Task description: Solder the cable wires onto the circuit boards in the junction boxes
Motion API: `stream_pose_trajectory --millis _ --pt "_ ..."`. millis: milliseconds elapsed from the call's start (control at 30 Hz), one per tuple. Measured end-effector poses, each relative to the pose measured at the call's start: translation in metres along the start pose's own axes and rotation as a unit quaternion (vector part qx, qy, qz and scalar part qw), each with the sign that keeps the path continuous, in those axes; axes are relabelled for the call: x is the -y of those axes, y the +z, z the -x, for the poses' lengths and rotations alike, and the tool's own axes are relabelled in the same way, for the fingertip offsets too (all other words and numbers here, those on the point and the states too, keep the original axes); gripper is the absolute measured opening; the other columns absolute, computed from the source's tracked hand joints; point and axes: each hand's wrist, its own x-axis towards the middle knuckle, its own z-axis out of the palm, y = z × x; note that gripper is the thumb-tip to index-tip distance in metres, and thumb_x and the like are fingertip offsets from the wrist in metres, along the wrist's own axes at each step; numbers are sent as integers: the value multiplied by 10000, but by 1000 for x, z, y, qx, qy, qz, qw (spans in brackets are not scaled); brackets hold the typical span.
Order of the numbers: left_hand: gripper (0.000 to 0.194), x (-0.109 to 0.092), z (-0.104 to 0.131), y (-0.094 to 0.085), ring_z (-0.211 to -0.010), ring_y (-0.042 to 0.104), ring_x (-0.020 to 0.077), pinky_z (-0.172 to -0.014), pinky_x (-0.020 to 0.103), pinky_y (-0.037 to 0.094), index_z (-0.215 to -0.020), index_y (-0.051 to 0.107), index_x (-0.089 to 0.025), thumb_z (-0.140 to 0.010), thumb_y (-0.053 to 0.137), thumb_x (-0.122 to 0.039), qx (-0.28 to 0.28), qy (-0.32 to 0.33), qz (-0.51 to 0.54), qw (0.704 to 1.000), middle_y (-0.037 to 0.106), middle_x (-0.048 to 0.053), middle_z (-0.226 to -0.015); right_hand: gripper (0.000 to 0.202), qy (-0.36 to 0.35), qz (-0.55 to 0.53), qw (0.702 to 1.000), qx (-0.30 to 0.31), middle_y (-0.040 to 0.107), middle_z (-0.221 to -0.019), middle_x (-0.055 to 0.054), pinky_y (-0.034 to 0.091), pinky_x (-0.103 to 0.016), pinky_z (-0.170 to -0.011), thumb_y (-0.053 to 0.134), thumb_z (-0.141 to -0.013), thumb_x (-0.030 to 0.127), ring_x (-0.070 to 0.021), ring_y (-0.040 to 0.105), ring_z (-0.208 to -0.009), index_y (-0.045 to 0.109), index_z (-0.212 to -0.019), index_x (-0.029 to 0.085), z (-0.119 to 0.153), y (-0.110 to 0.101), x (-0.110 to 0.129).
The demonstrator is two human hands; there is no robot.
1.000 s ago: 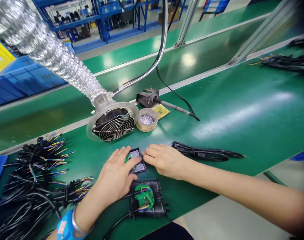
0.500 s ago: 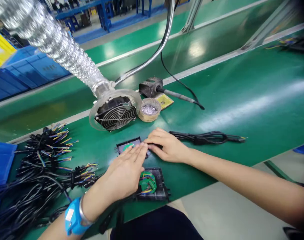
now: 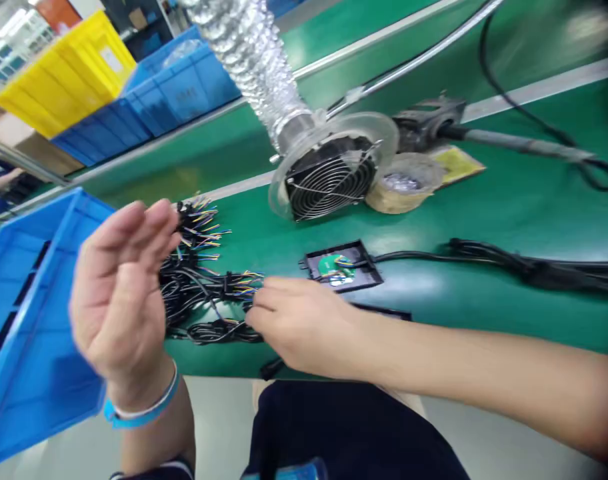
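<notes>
My left hand (image 3: 127, 293) is raised beside the blue bin (image 3: 59, 373), palm showing, fingers loosely bent and nothing in it; it is slightly blurred. Over the middle of the bench my right hand (image 3: 304, 323) has its fingers closed by the stripped ends of bundled black cables (image 3: 209, 287); what they pinch is hidden. A black housing (image 3: 371, 283) with a green round circuit board (image 3: 334, 267) lies beyond that hand, a black cable (image 3: 414, 255) leading from it to the right. My right forearm mostly covers a second black housing (image 3: 404, 315).
A fume extractor fan (image 3: 331, 177) hangs from a foil duct (image 3: 257, 67). Behind it stand a round tub (image 3: 407, 183), a yellow sponge (image 3: 459, 163) and a soldering iron (image 3: 524, 143) in its holder. Yellow (image 3: 69, 73) and blue crates (image 3: 179, 87) stand at the back left.
Both hands have left the far housing; the left rose toward the blue bin, the right moved left to the cable bundles. The view has turned left, and the board with its cable is uncovered.
</notes>
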Motion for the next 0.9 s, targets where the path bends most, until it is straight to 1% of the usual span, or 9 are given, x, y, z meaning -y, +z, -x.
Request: stream_pose_trajectory --millis 133,267,333,400,500,567,667,767,900 --pt "328 -17 37 -52 -1070 669 201 -999 501 544 -1025 650 -368 -904 420 -167 -139 4 -127 982 718 -137 -1052 134 -20 1 994 108 640 -834 -140 475 -320 -609 627 -856 230 -251 587 -841 654 -861 98 -60 57 35" --pt "188 -21 79 -57 -764 673 165 -732 394 627 -884 689 -275 -797 570 -157 -220 76 -138 963 704 -65 -843 104 -24 1 995 100 640 -837 -146 468 -292 -570 551 -848 79 -231 594 -811 655 -845 90 -80 78 44" --pt "153 -24 97 -44 -655 637 143 -602 334 597 -862 682 -230 -765 605 -141 -114 87 -94 985 674 -45 -750 135 -22 -3 997 80 633 -913 -116 474 -286 -566 520 -900 161 -224 589 -843 652 -916 143 -76 59 39" --pt "180 -24 110 -24 -623 634 135 -564 304 562 -879 659 -215 -765 596 -91 97 85 -69 989 679 -37 -721 166 12 -22 999 32 604 -1004 -95 497 -294 -602 507 -946 270 -208 579 -878 642 -988 184 -64 25 33" --pt "236 -14 118 16 -773 678 165 -692 327 569 -1009 619 -204 -806 583 -89 304 101 -120 940 728 19 -877 94 79 -182 964 -175 599 -938 -26 523 -280 -741 573 -932 255 -137 590 -856 633 -968 193 -27 -33 25" --pt "333 -2 116 45 -1030 653 239 -868 404 554 -1172 567 -170 -844 610 -207 332 109 -187 918 693 114 -1119 76 120 -264 891 -349 616 -940 1 530 -292 -745 563 -929 235 -129 619 -841 612 -985 219 10 -60 21" --pt "683 15 110 85 -1361 413 357 -1056 524 434 -1386 404 -93 -831 654 -405 384 125 -263 876 461 227 -1443 150 210 -254 795 -510 637 -1011 -13 526 -408 -773 478 -953 278 -190 651 -940 604 -1030 306 80 -74 9" --pt "798 27 106 110 -1410 333 375 -1087 535 387 -1448 311 -52 -838 651 -438 427 138 -309 838 376 243 -1507 182 313 -141 738 -581 631 -988 -33 532 -458 -785 459 -959 284 -215 657 -932 601 -1029 373 156 -68 -13" --pt "720 37 105 117 -1344 428 361 -1056 523 399 -1438 326 -24 -885 594 -400 426 150 -345 823 453 240 -1456 286 431 -52 755 -492 597 -604 -46 488 -360 -468 444 -960 366 -211 606 -505 593 -736 267 236 -60 -39"
